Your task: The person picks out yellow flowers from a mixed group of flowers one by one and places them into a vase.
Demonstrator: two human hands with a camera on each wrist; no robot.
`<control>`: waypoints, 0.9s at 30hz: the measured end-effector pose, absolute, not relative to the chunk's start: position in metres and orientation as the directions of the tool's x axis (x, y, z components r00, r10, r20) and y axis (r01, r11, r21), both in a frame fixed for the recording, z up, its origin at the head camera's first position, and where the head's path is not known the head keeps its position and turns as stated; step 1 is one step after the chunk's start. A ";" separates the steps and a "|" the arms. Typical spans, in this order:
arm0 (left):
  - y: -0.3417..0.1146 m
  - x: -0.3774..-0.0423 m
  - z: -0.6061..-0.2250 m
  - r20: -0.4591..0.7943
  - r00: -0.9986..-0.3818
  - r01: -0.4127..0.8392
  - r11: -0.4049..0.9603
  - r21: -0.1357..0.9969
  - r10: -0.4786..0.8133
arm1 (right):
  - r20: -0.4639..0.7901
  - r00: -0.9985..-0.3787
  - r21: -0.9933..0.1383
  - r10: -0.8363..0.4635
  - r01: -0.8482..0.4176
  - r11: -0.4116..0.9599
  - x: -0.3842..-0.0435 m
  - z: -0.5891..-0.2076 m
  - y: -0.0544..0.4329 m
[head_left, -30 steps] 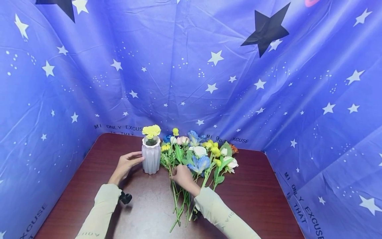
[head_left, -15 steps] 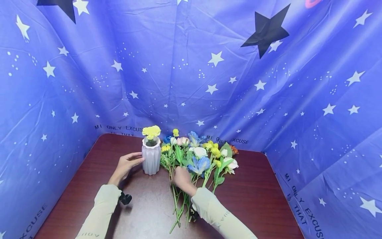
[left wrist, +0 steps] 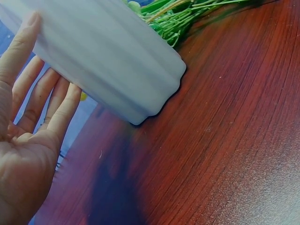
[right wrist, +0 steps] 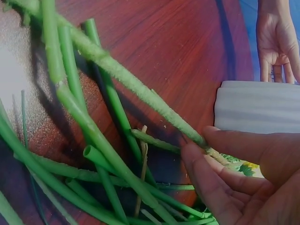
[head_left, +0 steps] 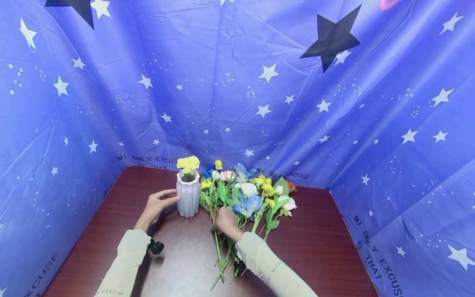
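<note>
A pale lilac-grey fluted vase [head_left: 188,199] stands upright on the table, with a yellow carnation [head_left: 188,163] in its mouth. My left hand [head_left: 157,206] holds the vase from the left; in the left wrist view the thumb lies on its near face and the fingers reach its far side. Right of the vase, my right hand [head_left: 227,222] is low among the flower stems. In the right wrist view, its thumb and fingers pinch a fuzzy green flower stem [right wrist: 150,101]. Which bloom tops that stem is hard to tell.
Several artificial flowers lie in a pile right of the vase, among them a blue flower [head_left: 248,205], a white rose [head_left: 248,188] and a small sunflower [head_left: 206,184]. Their stems [head_left: 219,268] point toward the front. A starry blue cloth [head_left: 237,82] surrounds the brown table [head_left: 315,247].
My right hand has shifted very slightly among the stems, and its forearm has moved a little left. The left hand and vase have stayed put.
</note>
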State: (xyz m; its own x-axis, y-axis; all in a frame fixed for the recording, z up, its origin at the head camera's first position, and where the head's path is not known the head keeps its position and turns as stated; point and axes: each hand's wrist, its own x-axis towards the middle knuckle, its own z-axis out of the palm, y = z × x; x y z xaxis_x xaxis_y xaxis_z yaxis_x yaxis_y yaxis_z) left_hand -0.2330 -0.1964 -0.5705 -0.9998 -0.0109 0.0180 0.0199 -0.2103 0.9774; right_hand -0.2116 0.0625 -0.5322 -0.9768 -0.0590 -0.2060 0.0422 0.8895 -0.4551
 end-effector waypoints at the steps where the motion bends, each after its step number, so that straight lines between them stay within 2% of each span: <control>1: -0.196 -0.233 -0.571 0.014 -1.000 0.015 -0.210 0.978 -0.009 | -0.214 -0.975 -0.454 -0.052 0.052 0.890 -0.212 -0.532 0.062; 10: -0.196 -0.233 -0.571 0.000 -1.000 0.002 -0.215 0.977 -0.011 | -0.255 -0.967 -0.488 -0.025 0.107 0.866 -0.213 -0.532 0.062; 27: -0.196 -0.232 -0.571 0.014 -1.000 0.016 -0.193 0.981 -0.010 | -0.276 -0.961 -0.645 0.002 0.186 0.741 -0.215 -0.519 0.065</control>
